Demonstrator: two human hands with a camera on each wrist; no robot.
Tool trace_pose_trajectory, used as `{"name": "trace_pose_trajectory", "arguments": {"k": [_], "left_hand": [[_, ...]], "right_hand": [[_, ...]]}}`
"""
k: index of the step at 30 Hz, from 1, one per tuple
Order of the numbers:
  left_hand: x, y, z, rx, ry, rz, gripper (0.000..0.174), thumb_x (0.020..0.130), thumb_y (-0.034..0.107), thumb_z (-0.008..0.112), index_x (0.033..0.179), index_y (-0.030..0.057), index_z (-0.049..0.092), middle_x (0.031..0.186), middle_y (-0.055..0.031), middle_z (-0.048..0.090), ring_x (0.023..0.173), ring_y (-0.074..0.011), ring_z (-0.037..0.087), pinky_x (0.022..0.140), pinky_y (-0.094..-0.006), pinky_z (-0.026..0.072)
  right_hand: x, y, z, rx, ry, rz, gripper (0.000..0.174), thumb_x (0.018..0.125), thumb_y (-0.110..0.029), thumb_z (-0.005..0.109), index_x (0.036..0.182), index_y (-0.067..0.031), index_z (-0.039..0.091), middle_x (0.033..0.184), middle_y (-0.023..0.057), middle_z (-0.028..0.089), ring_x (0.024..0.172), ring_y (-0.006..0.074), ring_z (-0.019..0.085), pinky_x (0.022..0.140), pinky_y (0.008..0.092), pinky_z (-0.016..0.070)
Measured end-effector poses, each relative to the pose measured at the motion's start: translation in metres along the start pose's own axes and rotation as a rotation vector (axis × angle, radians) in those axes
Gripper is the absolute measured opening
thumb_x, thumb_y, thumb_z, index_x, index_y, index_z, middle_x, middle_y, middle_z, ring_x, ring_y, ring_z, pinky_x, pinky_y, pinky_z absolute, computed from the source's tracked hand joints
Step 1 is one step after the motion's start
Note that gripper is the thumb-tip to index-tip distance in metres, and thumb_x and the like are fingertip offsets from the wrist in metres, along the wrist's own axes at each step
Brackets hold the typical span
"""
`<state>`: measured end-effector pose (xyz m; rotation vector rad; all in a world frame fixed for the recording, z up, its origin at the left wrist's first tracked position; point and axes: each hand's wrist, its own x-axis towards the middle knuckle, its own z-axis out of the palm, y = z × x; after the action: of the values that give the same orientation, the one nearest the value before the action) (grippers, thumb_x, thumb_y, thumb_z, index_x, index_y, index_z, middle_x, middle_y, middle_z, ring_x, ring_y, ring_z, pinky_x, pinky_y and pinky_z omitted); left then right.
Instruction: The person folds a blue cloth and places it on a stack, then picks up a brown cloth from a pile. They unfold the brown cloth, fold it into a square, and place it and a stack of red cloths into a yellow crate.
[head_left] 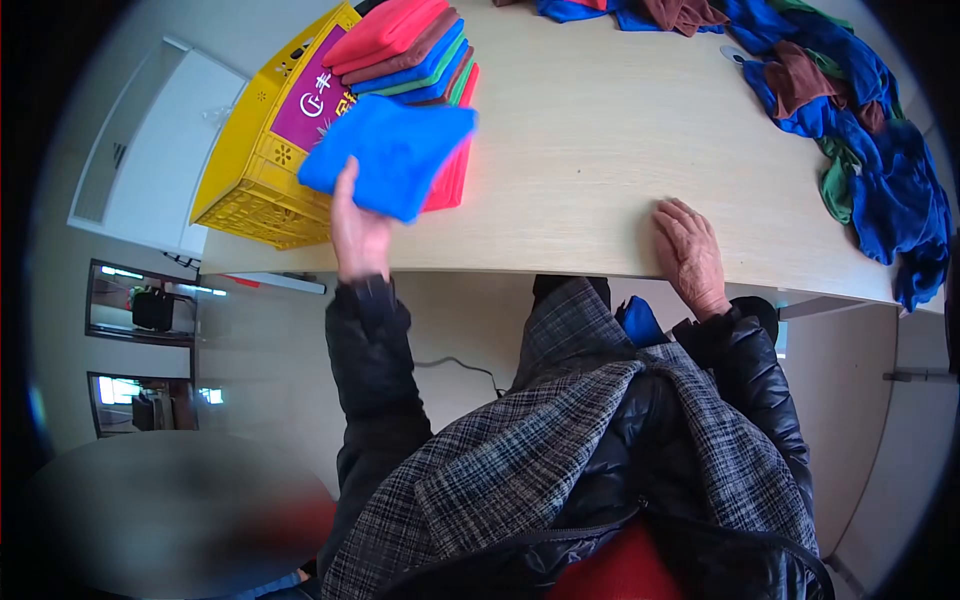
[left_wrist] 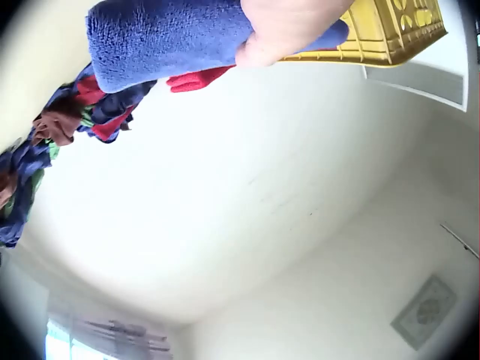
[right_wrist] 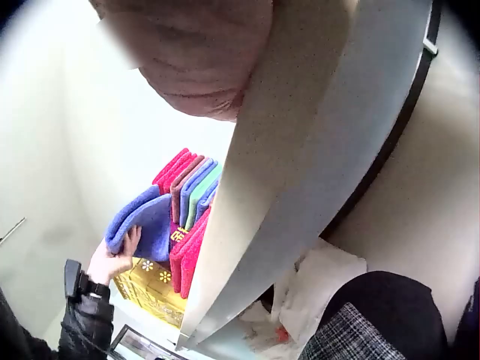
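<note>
My left hand (head_left: 357,228) grips a folded blue cloth (head_left: 392,150) by its near edge and holds it over the table's left end, beside a yellow crate (head_left: 250,170). In the left wrist view the blue cloth (left_wrist: 169,34) fills the top, with the palm (left_wrist: 289,26) against it. A stack of folded cloths (head_left: 410,50) in red, brown, blue and green lies on the crate and table corner, with a red cloth (head_left: 450,175) under the blue one. My right hand (head_left: 690,252) rests flat and open on the table's near edge. The right wrist view shows the left hand (right_wrist: 112,259) and the blue cloth (right_wrist: 142,225).
A heap of unfolded blue, brown and green cloths (head_left: 860,130) sprawls along the table's right side and far edge. The light wooden table (head_left: 600,150) shows bare wood in the middle. A dark jacket and checked scarf (head_left: 560,450) fill the foreground.
</note>
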<state>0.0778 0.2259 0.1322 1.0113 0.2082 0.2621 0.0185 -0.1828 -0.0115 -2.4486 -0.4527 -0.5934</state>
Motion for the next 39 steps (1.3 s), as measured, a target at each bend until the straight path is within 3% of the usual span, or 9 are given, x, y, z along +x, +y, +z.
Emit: {"name": "trace_pose_trajectory", "arguments": {"k": [8,15,19,23,26,29,33,37,39], "left_hand": [[0.127,-0.066,-0.068,-0.230,0.216,-0.087,0.037,0.094,0.023,0.070,0.126,0.0086,0.061,0.127,-0.0101,0.067,0.119,-0.0327,0.062,0.102,-0.0541,0.0510],[0.119,-0.063,-0.063,-0.281,0.263,-0.172,0.038,0.093,0.019,0.070,0.128,0.0065,0.060,0.132,-0.0123,0.065,0.123,-0.0334,0.060,0.105,-0.0545,0.0483],[0.130,-0.058,-0.103,-0.603,-0.119,-0.472,0.052,0.098,0.016,0.060,0.143,-0.0039,0.046,0.147,-0.0180,0.052,0.137,-0.0374,0.045,0.119,-0.0543,0.0315],[0.099,-0.059,-0.109,-0.325,0.033,-0.271,0.054,0.101,0.024,0.058,0.143,-0.0058,0.040,0.151,-0.0155,0.041,0.143,-0.0317,0.038,0.120,-0.0469,0.0345],[0.040,-0.077,-0.081,0.033,0.099,-0.153,0.043,0.099,0.029,0.062,0.124,-0.0035,0.049,0.130,-0.0163,0.055,0.123,-0.0276,0.056,0.113,-0.0419,0.0447],[-0.019,-0.117,-0.030,0.240,-0.059,-0.126,0.018,0.098,0.023,0.061,0.097,0.0054,0.059,0.094,-0.0056,0.064,0.084,-0.0141,0.062,0.075,-0.0279,0.0511],[-0.058,-0.179,0.024,0.618,-0.244,0.044,0.013,0.100,0.013,0.057,0.089,0.0056,0.058,0.078,-0.0019,0.061,0.064,-0.0067,0.054,0.060,-0.0202,0.0446],[-0.064,-0.217,0.054,0.688,-0.312,0.026,0.011,0.097,0.009,0.061,0.088,0.0038,0.060,0.075,-0.0029,0.060,0.063,-0.0087,0.053,0.059,-0.0234,0.0446],[-0.067,-0.225,0.060,1.052,-0.423,0.458,0.007,0.092,0.006,0.065,0.087,0.0020,0.061,0.074,-0.0048,0.060,0.062,-0.0120,0.052,0.059,-0.0278,0.0448]], "right_hand": [[0.002,-0.003,0.000,-0.101,-0.016,0.002,0.032,0.090,-0.015,0.061,0.120,-0.0016,0.064,0.131,0.0126,0.062,0.130,0.0308,0.052,0.111,0.0451,0.0383],[0.003,-0.004,0.003,-0.105,0.001,0.013,0.033,0.089,-0.014,0.063,0.119,-0.0008,0.064,0.130,0.0143,0.062,0.129,0.0329,0.052,0.110,0.0453,0.0391],[-0.002,0.002,0.002,-0.013,0.069,-0.013,0.037,0.082,-0.006,0.066,0.119,0.0003,0.062,0.128,0.0179,0.060,0.125,0.0367,0.053,0.106,0.0458,0.0424],[-0.004,0.008,-0.007,0.025,0.029,-0.024,0.034,0.087,-0.013,0.064,0.118,-0.0003,0.062,0.130,0.0176,0.059,0.129,0.0356,0.050,0.110,0.0470,0.0386],[-0.001,0.030,-0.013,0.083,-0.021,-0.052,0.032,0.089,-0.020,0.062,0.116,-0.0040,0.068,0.126,0.0147,0.064,0.124,0.0315,0.056,0.106,0.0440,0.0430],[0.019,0.072,-0.038,0.312,-0.223,0.157,0.029,0.089,-0.021,0.064,0.111,-0.0049,0.071,0.111,0.0162,0.070,0.109,0.0324,0.065,0.096,0.0413,0.0506],[0.060,0.181,-0.088,0.442,-0.036,0.333,0.032,0.090,-0.027,0.064,0.113,-0.0054,0.071,0.097,0.0115,0.073,0.081,0.0214,0.070,0.074,0.0342,0.0549],[0.086,0.239,-0.144,0.850,0.398,0.861,0.027,0.089,-0.024,0.068,0.107,-0.0055,0.069,0.093,0.0052,0.071,0.078,0.0190,0.071,0.067,0.0328,0.0525],[0.099,0.276,-0.149,0.870,0.478,0.952,0.026,0.090,-0.025,0.068,0.108,-0.0067,0.067,0.095,0.0050,0.070,0.076,0.0193,0.070,0.066,0.0336,0.0522]]}}
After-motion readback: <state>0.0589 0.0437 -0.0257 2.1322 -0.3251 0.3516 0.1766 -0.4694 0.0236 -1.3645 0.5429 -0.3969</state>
